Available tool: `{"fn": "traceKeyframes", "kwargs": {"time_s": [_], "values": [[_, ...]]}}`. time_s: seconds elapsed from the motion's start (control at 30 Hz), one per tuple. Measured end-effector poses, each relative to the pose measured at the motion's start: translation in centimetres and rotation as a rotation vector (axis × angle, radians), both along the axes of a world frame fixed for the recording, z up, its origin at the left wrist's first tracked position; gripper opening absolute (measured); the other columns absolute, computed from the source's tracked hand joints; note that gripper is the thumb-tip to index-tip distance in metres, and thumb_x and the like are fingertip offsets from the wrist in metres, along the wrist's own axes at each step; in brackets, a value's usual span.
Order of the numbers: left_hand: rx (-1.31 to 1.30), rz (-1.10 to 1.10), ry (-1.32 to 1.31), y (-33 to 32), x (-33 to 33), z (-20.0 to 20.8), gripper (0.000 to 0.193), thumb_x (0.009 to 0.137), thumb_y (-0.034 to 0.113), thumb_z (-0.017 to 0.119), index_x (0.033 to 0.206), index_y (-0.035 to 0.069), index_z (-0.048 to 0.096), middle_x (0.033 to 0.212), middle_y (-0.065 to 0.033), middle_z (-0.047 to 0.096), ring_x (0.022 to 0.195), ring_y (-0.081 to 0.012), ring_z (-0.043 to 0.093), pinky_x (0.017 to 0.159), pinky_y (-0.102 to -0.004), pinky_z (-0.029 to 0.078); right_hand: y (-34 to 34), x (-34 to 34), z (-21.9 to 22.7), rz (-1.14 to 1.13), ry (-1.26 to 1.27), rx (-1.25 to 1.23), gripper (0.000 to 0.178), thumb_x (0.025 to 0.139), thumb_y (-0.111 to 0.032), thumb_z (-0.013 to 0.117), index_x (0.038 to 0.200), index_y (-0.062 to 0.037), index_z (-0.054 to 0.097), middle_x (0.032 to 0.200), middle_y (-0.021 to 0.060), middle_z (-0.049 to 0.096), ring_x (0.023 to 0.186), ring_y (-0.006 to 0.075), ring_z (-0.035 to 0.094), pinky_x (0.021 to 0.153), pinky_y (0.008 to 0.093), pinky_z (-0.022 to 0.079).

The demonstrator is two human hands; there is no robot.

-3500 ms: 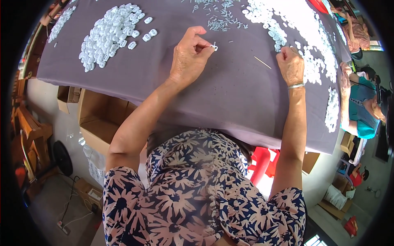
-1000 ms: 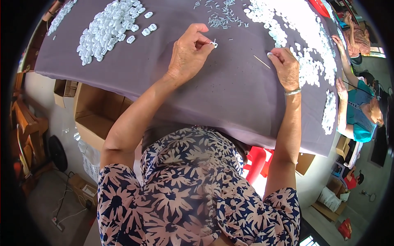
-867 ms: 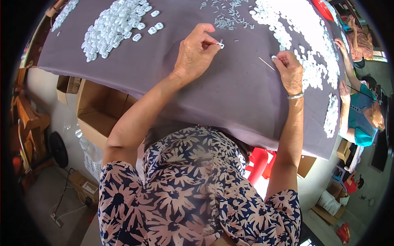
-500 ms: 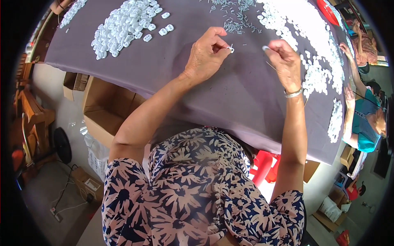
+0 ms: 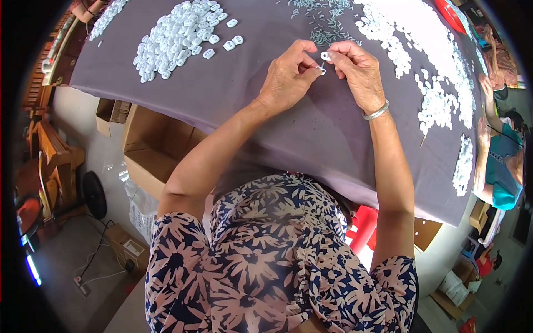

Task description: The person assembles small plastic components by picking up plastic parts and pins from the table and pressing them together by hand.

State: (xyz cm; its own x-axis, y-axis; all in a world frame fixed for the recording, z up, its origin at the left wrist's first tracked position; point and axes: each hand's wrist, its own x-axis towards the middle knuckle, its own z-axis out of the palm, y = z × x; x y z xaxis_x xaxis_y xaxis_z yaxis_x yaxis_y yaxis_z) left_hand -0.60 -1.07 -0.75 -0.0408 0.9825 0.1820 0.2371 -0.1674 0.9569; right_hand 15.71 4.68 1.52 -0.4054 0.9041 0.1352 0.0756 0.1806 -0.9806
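Over the grey tablecloth (image 5: 327,133), my left hand (image 5: 286,77) pinches a small white plastic piece (image 5: 321,71) between thumb and fingertips. A thin pin stands up from that piece. My right hand (image 5: 358,75), with a silver bangle at its wrist, pinches a small white ring-shaped piece (image 5: 325,56). That piece sits just above the one in my left hand, with a small gap between them. Beyond both hands lies a scatter of small grey pins (image 5: 327,25).
A pile of white oval pieces (image 5: 175,44) lies at the far left. Many small white pieces (image 5: 438,102) spread along the right, near a red tray (image 5: 451,15). A co-worker in teal (image 5: 504,161) sits at the right edge. An open cardboard box (image 5: 147,161) stands left below the table.
My right hand has moved left, bringing its white piece close to the one in my left hand. My left hand keeps its pinch. The whole view has shifted slightly.
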Motion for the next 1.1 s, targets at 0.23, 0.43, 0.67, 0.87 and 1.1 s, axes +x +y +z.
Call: {"fn": "traceKeyframes", "kwargs": {"time_s": [0.23, 0.43, 0.67, 0.87, 1.1], "values": [[-0.013, 0.003, 0.003, -0.03, 0.02, 0.10, 0.037, 0.083, 0.004, 0.067, 0.117, 0.003, 0.051, 0.081, -0.0013, 0.063, 0.073, -0.0076, 0.060, 0.068, -0.0239, 0.049, -0.42, -0.07, -0.16, 0.002, -0.041, 0.104, 0.007, 0.090, -0.010, 0.063, 0.092, -0.0055, 0.066, 0.074, -0.0058, 0.056, 0.063, 0.0022, 0.046, 0.056, 0.0181, 0.040], [-0.013, -0.004, 0.034, 0.03, -0.01, 0.21, 0.037, 0.083, 0.004, 0.067, 0.116, 0.003, 0.051, 0.081, -0.0015, 0.063, 0.074, -0.0077, 0.059, 0.069, -0.0239, 0.049, -0.40, -0.05, -0.27, 0.000, -0.056, 0.105, 0.006, 0.089, -0.011, 0.064, 0.092, -0.0059, 0.066, 0.075, -0.0062, 0.057, 0.064, 0.0020, 0.047, 0.057, 0.0176, 0.041], [-0.034, 0.008, 0.013, -0.16, 0.06, 0.35, 0.037, 0.083, 0.004, 0.067, 0.116, 0.004, 0.051, 0.081, -0.0013, 0.063, 0.075, -0.0085, 0.059, 0.070, -0.0238, 0.048, -0.54, -0.04, -0.42, 0.020, -0.050, 0.103, 0.006, 0.088, -0.010, 0.065, 0.092, -0.0051, 0.066, 0.077, -0.0056, 0.058, 0.064, 0.0021, 0.048, 0.057, 0.0176, 0.041], [-0.012, -0.004, 0.020, -0.03, 0.02, 0.28, 0.034, 0.081, 0.004, 0.064, 0.112, 0.004, 0.050, 0.082, -0.0074, 0.067, 0.073, -0.0163, 0.064, 0.069, -0.0302, 0.051, -0.33, 0.05, -0.61, 0.026, -0.062, 0.145, 0.004, 0.088, -0.007, 0.064, 0.092, -0.0042, 0.066, 0.076, -0.0058, 0.057, 0.065, 0.0018, 0.048, 0.057, 0.0174, 0.041], [0.013, 0.002, 0.030, 0.04, -0.03, 0.11, 0.035, 0.082, 0.004, 0.065, 0.115, 0.005, 0.051, 0.081, -0.0044, 0.066, 0.073, -0.0124, 0.061, 0.069, -0.0270, 0.050, -0.11, 0.24, -0.82, 0.020, -0.112, 0.245, 0.005, 0.089, -0.005, 0.063, 0.093, -0.0030, 0.065, 0.077, -0.0053, 0.058, 0.067, 0.0016, 0.049, 0.059, 0.0178, 0.043]]}}
